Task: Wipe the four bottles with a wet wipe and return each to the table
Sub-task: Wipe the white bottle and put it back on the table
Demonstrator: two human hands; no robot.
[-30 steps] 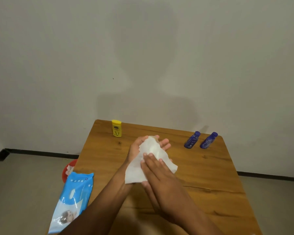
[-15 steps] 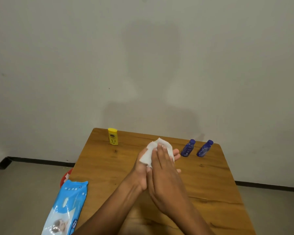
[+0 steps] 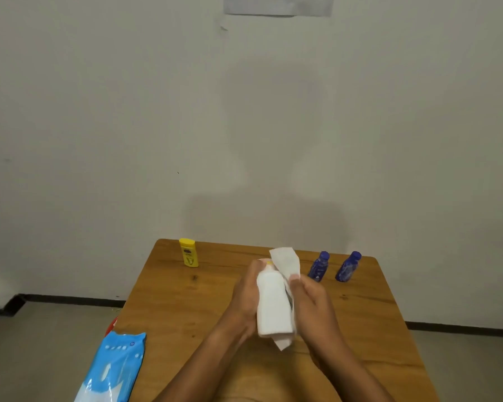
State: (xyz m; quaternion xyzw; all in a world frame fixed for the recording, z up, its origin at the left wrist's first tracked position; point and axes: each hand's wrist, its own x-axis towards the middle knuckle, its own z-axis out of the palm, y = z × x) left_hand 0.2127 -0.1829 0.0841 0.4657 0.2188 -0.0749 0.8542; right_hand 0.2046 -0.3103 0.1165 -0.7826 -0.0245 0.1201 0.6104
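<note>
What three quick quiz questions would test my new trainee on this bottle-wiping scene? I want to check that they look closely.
1. True or false: the white bottle stands on the table.
2. How many bottles stand near the table's far edge?
3. Which hand holds the wet wipe: A left, B right?

Key:
1. False; the left hand holds it above the table.
2. Three: the yellow bottle and two blue bottles.
3. B, the right hand.

- White bottle [image 3: 272, 303], white wipe [image 3: 286, 261].
- Yellow bottle [image 3: 188, 252] at 11 o'clock.
- Two dark blue bottles [image 3: 318, 266] [image 3: 348, 266] at 1 o'clock.
- Blue-and-white wipes pack [image 3: 111, 369].
- Brown wood-grain worktop [image 3: 360, 329].
</note>
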